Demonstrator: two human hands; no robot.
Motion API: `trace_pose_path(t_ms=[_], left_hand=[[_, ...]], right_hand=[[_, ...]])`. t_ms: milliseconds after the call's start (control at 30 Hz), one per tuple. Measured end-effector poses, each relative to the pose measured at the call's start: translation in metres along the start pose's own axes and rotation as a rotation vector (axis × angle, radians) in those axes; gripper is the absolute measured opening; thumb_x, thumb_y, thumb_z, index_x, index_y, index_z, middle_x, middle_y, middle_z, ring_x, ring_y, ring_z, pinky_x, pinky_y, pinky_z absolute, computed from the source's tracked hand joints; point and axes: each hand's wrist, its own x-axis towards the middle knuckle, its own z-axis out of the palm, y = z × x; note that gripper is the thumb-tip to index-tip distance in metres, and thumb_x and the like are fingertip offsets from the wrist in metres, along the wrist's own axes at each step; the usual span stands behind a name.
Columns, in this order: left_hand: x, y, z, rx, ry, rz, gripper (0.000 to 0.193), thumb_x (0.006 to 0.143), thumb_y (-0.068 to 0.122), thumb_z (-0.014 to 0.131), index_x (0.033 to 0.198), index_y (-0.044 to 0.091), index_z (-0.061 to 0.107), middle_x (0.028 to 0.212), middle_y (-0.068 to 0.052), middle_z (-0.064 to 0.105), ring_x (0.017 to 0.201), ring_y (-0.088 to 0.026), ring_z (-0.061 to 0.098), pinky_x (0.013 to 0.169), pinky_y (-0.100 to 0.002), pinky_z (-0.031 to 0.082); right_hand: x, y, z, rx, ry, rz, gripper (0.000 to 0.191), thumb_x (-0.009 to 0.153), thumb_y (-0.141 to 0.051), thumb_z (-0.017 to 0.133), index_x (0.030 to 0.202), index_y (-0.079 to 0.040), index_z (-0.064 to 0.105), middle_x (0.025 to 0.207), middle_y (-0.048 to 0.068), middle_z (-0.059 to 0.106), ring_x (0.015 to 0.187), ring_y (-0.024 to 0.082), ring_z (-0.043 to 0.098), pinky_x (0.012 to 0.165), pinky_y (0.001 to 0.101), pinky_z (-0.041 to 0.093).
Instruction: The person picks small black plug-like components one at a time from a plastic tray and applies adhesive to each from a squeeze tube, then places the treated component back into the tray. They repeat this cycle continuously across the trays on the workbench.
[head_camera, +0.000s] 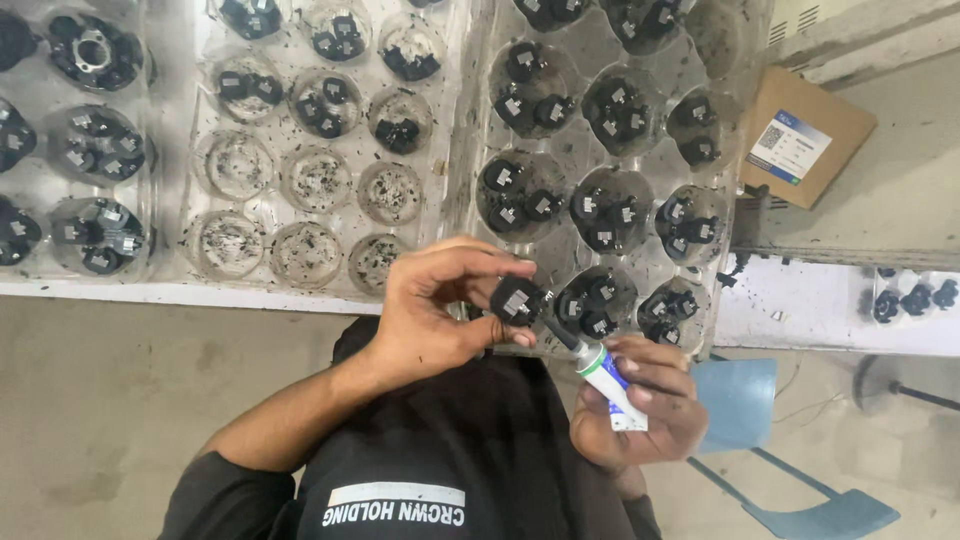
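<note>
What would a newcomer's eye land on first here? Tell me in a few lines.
At the centre, the left hand pinches a small black plastic part with a silver tab, while the right hand points a white and blue squeeze tube with a black nozzle at it. Behind them, clear moulded plastic trays hold clusters of similar black parts, with several cups empty and dusty.

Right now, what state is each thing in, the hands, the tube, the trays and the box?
Left hand: pinching a small black part between fingertips.
Right hand: gripping a small glue tube, nozzle at the part.
Middle clear tray: partly filled, lower cups hold only dark specks.
Right clear tray: most cups hold black parts.
Cardboard box: closed, lying tilted on the ledge.
</note>
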Motion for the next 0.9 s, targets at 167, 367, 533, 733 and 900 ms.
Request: trace_pose_path(t_ms=[167, 367, 533, 733, 900], left_hand=[[-0.004, -0.010, 0.002, -0.154, 0.031, -0.091, 0.044, 0.086, -0.022, 0.066, 0.126, -0.004, 0.068, 0.133, -0.009, 0.060, 0.106, -0.015, 0.075, 0.092, -0.028, 0.065], [-0.010, -0.009, 0.000, -0.144, 0.011, -0.145, 0.049, 0.088, -0.022, 0.067, 0.133, -0.002, 0.067, 0.124, -0.008, 0.064, 0.094, -0.007, 0.067, 0.092, -0.027, 0.064], [-0.009, -0.008, 0.000, -0.114, 0.004, -0.171, 0.052, 0.086, -0.022, 0.064, 0.133, -0.001, 0.066, 0.126, -0.006, 0.066, 0.091, -0.006, 0.068, 0.085, -0.022, 0.061], [-0.010, -0.011, 0.002, -0.129, -0.023, -0.218, 0.049, 0.089, -0.021, 0.066, 0.134, -0.001, 0.067, 0.119, -0.005, 0.067, 0.096, -0.007, 0.071, 0.085, -0.021, 0.060], [-0.010, -0.014, 0.002, -0.137, -0.035, -0.231, 0.048, 0.089, -0.018, 0.071, 0.133, -0.001, 0.067, 0.115, -0.003, 0.068, 0.095, -0.005, 0.070, 0.083, -0.020, 0.058]], right_hand=[[0.003, -0.002, -0.002, -0.122, -0.051, -0.096, 0.032, 0.089, -0.017, 0.082, 0.105, -0.012, 0.055, 0.099, 0.007, 0.064, 0.094, 0.024, 0.064, 0.082, 0.0422, 0.064], [0.001, 0.003, 0.004, -0.127, -0.089, -0.156, 0.031, 0.091, -0.019, 0.082, 0.105, -0.010, 0.056, 0.098, 0.007, 0.065, 0.095, 0.024, 0.065, 0.082, 0.0410, 0.066], [0.010, 0.009, 0.003, -0.148, -0.124, -0.277, 0.025, 0.091, -0.024, 0.071, 0.101, -0.006, 0.058, 0.092, 0.009, 0.067, 0.087, 0.024, 0.067, 0.073, 0.0408, 0.068], [0.010, -0.003, 0.000, -0.204, -0.201, -0.155, 0.029, 0.093, -0.010, 0.081, 0.105, -0.008, 0.056, 0.096, 0.012, 0.064, 0.092, 0.027, 0.066, 0.076, 0.0436, 0.069], [0.013, -0.001, -0.001, -0.144, -0.226, -0.169, 0.029, 0.092, -0.022, 0.078, 0.105, -0.007, 0.056, 0.095, 0.011, 0.064, 0.089, 0.025, 0.066, 0.076, 0.0446, 0.069]])
